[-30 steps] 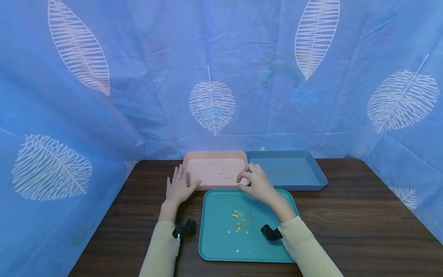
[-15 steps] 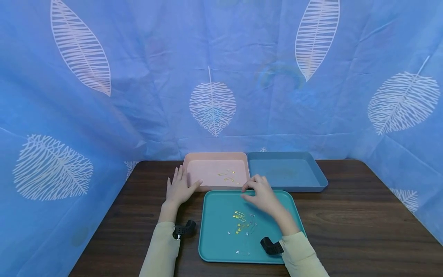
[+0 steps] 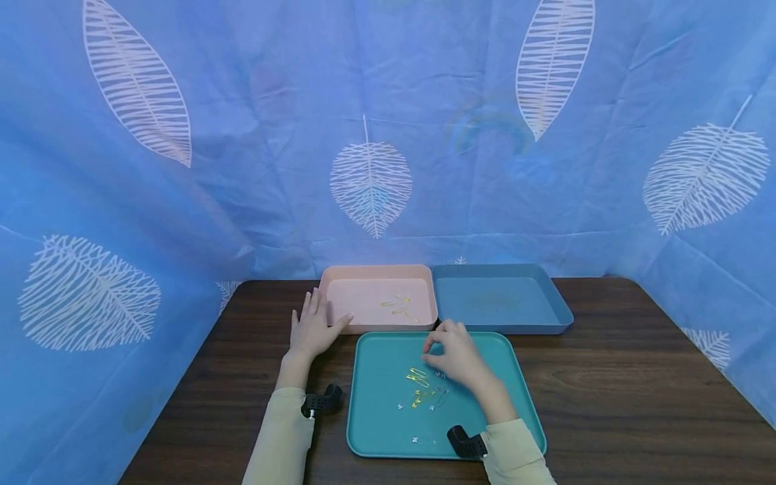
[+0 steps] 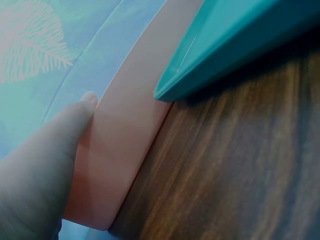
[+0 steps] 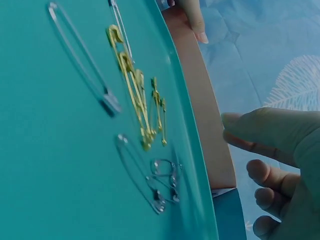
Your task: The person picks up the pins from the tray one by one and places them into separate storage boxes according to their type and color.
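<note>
My left hand (image 3: 312, 333) lies at the left front corner of the pink tray (image 3: 358, 286), fingers stretched along its left side. In the left wrist view the thumb (image 4: 82, 117) touches the front rim. Over the far part of the teal tray (image 3: 382, 377) hovers my right hand (image 3: 457, 353), its fingers loosely bent and nothing between thumb and index finger. Beneath it on the teal tray lie gold safety pins (image 5: 134, 85) in a cluster, with silver safety pins (image 5: 82, 55) around them. Several gold safety pins (image 3: 398, 311) rest inside the pink tray.
A blue tray (image 3: 503, 300) stands against the pink tray's right side, both behind the teal tray. All of them sit on a dark wooden table (image 3: 618, 391). A blue cloth with white leaves (image 3: 371, 182) hangs behind and at the sides.
My right hand has drawn back from the pink tray's front right corner to over the teal tray. One more gold pin shows near that corner. My left hand has stayed put.
</note>
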The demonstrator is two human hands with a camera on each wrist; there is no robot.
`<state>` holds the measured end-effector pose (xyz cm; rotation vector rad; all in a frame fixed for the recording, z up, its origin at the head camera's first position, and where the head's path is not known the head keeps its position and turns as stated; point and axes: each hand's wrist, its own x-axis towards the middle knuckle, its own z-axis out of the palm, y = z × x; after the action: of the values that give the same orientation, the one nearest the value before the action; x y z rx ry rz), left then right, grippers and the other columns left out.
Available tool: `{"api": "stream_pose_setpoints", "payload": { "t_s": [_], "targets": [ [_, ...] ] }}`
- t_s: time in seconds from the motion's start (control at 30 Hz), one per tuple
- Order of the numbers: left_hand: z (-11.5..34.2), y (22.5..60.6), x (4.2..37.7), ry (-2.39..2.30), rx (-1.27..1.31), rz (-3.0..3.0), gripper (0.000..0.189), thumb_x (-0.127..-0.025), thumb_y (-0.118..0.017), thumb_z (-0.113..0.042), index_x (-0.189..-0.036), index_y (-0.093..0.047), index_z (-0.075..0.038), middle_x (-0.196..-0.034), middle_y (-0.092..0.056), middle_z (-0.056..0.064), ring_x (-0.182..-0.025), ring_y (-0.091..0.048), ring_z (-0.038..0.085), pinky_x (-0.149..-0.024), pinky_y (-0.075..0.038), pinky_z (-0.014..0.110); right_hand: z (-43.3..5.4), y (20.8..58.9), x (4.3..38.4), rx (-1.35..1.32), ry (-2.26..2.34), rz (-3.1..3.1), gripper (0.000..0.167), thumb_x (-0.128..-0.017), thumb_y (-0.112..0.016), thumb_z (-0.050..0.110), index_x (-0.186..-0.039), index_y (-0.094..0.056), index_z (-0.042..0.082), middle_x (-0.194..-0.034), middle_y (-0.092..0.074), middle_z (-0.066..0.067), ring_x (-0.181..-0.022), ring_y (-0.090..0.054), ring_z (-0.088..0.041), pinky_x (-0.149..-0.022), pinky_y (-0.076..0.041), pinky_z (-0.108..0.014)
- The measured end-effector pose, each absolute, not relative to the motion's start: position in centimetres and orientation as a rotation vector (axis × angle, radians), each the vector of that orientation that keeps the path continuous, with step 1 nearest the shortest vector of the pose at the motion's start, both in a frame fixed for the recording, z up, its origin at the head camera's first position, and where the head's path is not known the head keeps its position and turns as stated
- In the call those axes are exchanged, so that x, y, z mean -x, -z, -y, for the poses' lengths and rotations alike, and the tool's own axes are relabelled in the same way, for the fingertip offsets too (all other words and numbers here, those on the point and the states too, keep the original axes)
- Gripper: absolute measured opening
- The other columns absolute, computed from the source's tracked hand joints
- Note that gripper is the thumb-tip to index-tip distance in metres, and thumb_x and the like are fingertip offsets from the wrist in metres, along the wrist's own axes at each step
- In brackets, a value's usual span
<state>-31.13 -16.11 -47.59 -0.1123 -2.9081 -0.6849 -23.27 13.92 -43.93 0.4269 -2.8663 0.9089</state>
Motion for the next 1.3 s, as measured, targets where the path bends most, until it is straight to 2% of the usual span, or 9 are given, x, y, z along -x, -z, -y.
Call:
{"api": "stream_pose_setpoints", "payload": {
  "t_s": [0.6,0.83,1.3],
  "targets": [
    [16.0,47.4,31.0,0.695,0.109,2.913,0.100,-0.088,-0.047,-0.072,-0.156,-0.018,-0.005,-0.165,-0.009,0.016,-0.153,-0.006,0.036,-0.116,-0.007,0.070,-12.9,45.1,23.0,-0.470,-0.800,2.947,0.021,-0.078,-0.080,0.014,-0.065,-0.065,0.023,-0.086,-0.048,0.003,-0.082,-0.037,-0.016,-0.075,-0.037,-0.036],
    [16.0,47.2,30.8,0.712,0.121,2.916,0.098,-0.088,-0.050,-0.069,-0.156,-0.018,-0.005,-0.165,-0.007,0.015,-0.153,-0.005,0.035,-0.116,-0.007,0.069,-12.7,45.0,22.9,-0.484,-0.767,2.980,0.023,-0.079,-0.079,0.013,-0.064,-0.063,0.022,-0.083,-0.045,0.003,-0.082,-0.036,-0.018,-0.074,-0.036,-0.037],
    [16.1,47.7,31.1,0.704,0.128,2.925,0.099,-0.089,-0.045,-0.072,-0.156,-0.016,-0.007,-0.165,-0.003,0.016,-0.153,0.000,0.034,-0.116,-0.006,0.069,-12.7,44.7,23.3,-0.516,-0.729,2.974,0.025,-0.081,-0.074,0.007,-0.061,-0.063,0.017,-0.080,-0.048,0.001,-0.078,-0.037,-0.019,-0.073,-0.037,-0.036]
  ]
}}
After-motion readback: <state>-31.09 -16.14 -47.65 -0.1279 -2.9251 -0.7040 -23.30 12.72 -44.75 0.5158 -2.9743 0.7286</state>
